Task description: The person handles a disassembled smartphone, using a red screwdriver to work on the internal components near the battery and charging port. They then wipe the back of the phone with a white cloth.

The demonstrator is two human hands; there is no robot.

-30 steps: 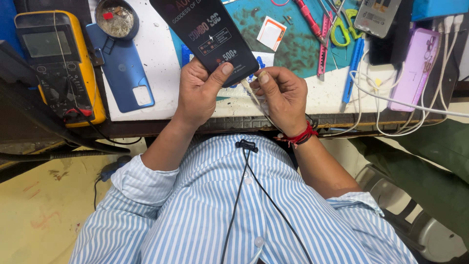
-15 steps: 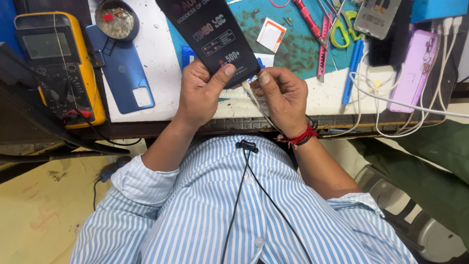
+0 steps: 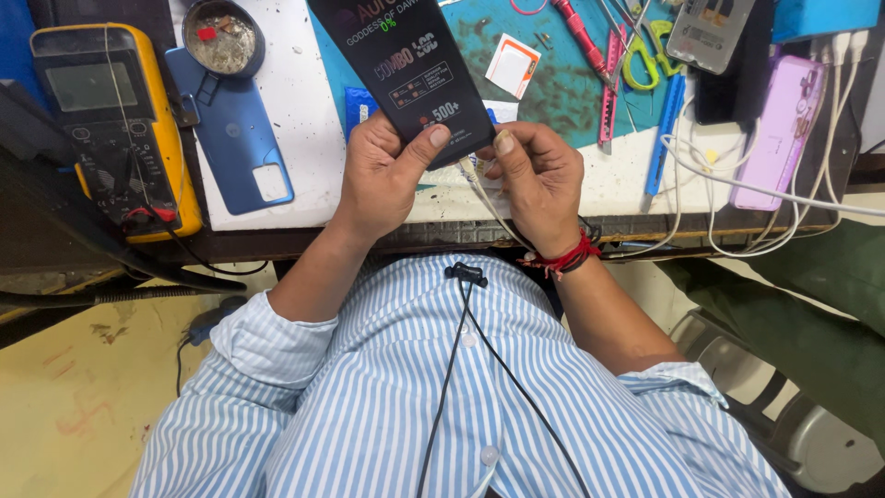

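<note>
My left hand (image 3: 387,175) grips the lower end of a black, flat product package (image 3: 406,69) with pale printing, thumb pressed on its front. It is held up over the bench edge, tilted to the left. My right hand (image 3: 535,180) pinches the package's lower right corner with thumb and forefinger. A thin pale cable (image 3: 489,207) runs down from that corner past my right wrist, which wears a red thread band (image 3: 564,260).
A yellow multimeter (image 3: 111,120) sits at the left, beside a blue phone back cover (image 3: 235,129) and a round dish of small parts (image 3: 221,37). Green-handled scissors (image 3: 645,51), a blue knife (image 3: 666,129), a lilac power bank (image 3: 779,129) and white cables (image 3: 737,184) lie on the right.
The package has shifted a little and my right fingers have closed in on its lower corner; both hands stay in much the same place.
</note>
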